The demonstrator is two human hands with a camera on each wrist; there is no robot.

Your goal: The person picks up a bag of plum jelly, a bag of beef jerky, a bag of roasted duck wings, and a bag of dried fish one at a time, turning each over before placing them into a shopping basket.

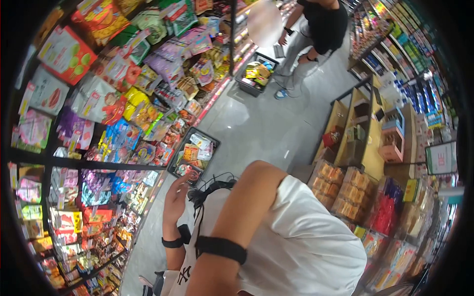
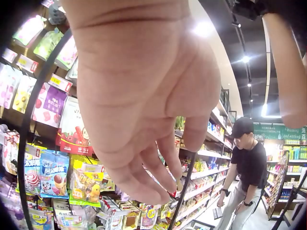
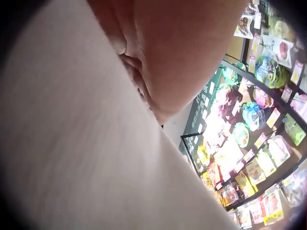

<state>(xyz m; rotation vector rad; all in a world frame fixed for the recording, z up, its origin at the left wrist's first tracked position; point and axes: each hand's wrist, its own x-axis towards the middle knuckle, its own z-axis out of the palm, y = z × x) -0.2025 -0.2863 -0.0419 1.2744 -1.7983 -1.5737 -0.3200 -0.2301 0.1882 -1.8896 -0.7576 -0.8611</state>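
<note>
My left hand [image 1: 175,203] is raised with the fingers loosely extended and nothing in it. In the left wrist view its bare palm faces the camera, in front of hanging snack bags [image 2: 87,181]. Its fingertips overlap the near edge of a dark shopping basket [image 1: 174,166] on the floor, which holds several packets [image 1: 193,154]. My right arm bends across my white shirt [image 1: 316,237], with a black band [image 1: 223,249] on the wrist. My right hand [image 3: 184,52] lies close against white cloth [image 3: 86,134], which hides much of it; I cannot tell whether it grips the cloth.
Snack racks [image 1: 165,167] line the left side. A person in a black shirt [image 1: 326,24] stands in the aisle beside a second basket [image 1: 252,86] filled with packets. To the right are a wooden display shelf [image 1: 368,133] and stacked boxes of baked goods [image 1: 348,192].
</note>
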